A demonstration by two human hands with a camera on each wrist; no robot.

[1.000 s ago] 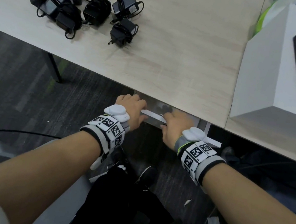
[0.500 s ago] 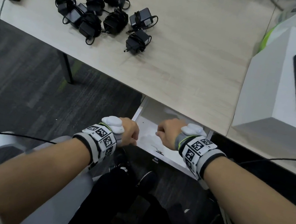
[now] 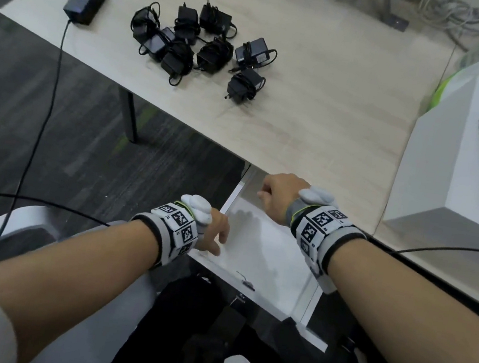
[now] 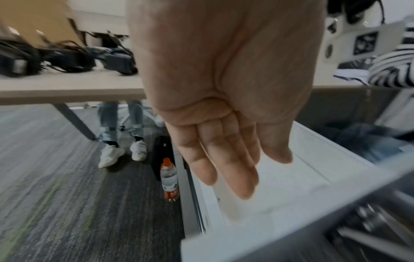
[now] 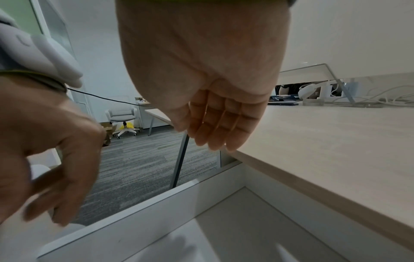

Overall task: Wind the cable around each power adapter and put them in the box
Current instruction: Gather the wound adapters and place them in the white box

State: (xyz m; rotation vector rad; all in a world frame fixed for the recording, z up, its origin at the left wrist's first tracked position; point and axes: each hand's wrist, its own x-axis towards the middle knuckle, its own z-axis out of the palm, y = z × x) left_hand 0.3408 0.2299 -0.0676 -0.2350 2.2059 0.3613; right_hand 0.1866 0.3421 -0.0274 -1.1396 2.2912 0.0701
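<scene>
The wound power adapters [image 3: 199, 48] sit clustered at ten o'clock on the desk [image 3: 321, 106]. The white drawer [image 3: 269, 266] now stands pulled well out, ready as the box. The left hand [image 3: 215, 233] and right hand [image 3: 277, 193], fingers loosely curled and empty, have let go above it.

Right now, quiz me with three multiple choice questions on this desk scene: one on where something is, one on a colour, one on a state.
1. Where are the power adapters?
A. on the desk top
B. in the drawer
C. on the floor

2. What colour are the adapters?
A. white
B. black
C. orange

3. What state is the drawer under the desk in?
A. shut
B. taken out and set on the desk
C. pulled open

Answers:
1. A: they lie in a cluster on the far left of the desk.
2. B: bodies and cables are all black.
3. C: its white inside shows below both hands.
</scene>
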